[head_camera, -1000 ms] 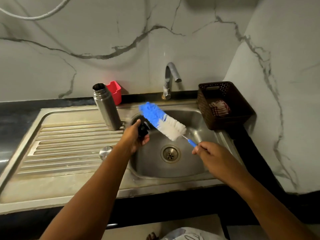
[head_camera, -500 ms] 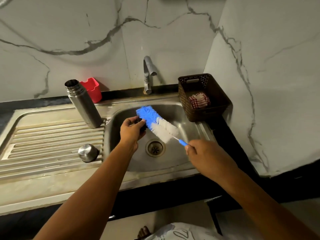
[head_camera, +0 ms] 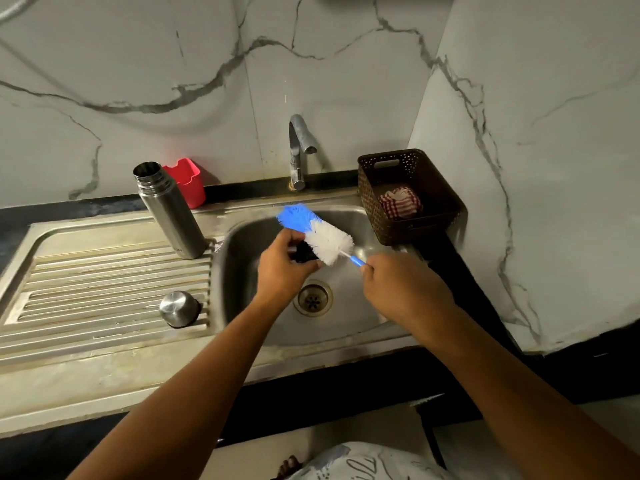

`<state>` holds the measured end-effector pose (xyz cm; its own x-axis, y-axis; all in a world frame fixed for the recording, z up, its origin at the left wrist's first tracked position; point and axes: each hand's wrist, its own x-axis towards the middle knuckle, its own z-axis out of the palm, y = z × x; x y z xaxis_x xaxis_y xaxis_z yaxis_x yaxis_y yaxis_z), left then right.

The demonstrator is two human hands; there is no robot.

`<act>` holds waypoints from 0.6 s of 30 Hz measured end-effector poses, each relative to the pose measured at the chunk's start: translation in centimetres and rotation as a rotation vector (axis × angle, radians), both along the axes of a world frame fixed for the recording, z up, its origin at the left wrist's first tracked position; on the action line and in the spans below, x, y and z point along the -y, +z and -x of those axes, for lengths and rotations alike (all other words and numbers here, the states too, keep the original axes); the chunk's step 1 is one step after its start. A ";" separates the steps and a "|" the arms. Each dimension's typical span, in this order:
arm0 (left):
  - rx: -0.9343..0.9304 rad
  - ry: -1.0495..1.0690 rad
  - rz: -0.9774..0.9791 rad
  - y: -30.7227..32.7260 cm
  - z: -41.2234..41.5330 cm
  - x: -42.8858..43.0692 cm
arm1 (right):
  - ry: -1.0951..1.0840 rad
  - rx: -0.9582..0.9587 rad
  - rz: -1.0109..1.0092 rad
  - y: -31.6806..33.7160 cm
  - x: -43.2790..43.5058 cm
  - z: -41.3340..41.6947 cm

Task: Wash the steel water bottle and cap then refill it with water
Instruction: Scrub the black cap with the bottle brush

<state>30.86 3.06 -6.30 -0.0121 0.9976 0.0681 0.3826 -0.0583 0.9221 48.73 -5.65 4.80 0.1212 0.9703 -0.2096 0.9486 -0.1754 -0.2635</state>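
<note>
We cannot make out what the left hand point(head_camera: 280, 268) holds: only a small black piece point(head_camera: 303, 254) shows between its curled fingers and the white bristles of the brush point(head_camera: 327, 241), which cover the rest. The right hand point(head_camera: 401, 289) closes round the brush's handle, so just a short blue stub shows. The blue bristle tip is smeared by blur. The bottle point(head_camera: 173, 216) has a dark mouth, and we cannot tell what is inside. The red holder point(head_camera: 187, 180) sits partly hidden behind it. The steel cap point(head_camera: 178, 307) hides its underside. In the basket point(head_camera: 426, 227) a checked cloth point(head_camera: 400, 202) is partly masked by the wall. The drainboard point(head_camera: 104, 282) runs off the left edge, and a foot point(head_camera: 289, 467) is cut by the bottom edge.
</note>
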 end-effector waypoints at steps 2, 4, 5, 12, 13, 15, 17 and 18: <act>0.053 0.043 0.028 -0.3 0.1 -0.3 | 0.005 -0.012 0.004 0.5 -0.6 0.4; 0.257 0.149 0.152 -0.4 1.4 -1.5 | 0.034 -0.017 -0.002 0.7 0.5 0.2; 0.381 0.194 0.229 -0.3 2.0 -1.9 | 0.050 -0.002 -0.014 0.7 1.5 0.2; 0.734 0.215 0.536 0.5 0.7 -1.9 | 0.005 0.041 -0.070 -0.2 0.0 1.5; 0.764 0.221 0.575 0.5 0.9 -2.0 | 0.008 0.042 -0.076 -0.2 -0.1 1.5; 0.892 0.269 0.664 0.8 1.8 -2.4 | 0.023 0.031 -0.080 0.0 1.1 1.1; 1.034 0.339 0.729 1.3 2.4 -2.6 | 0.042 0.017 -0.057 0.1 2.8 0.9; 1.059 0.357 0.762 1.5 2.4 -2.6 | 0.045 0.015 -0.050 -0.1 3.0 0.9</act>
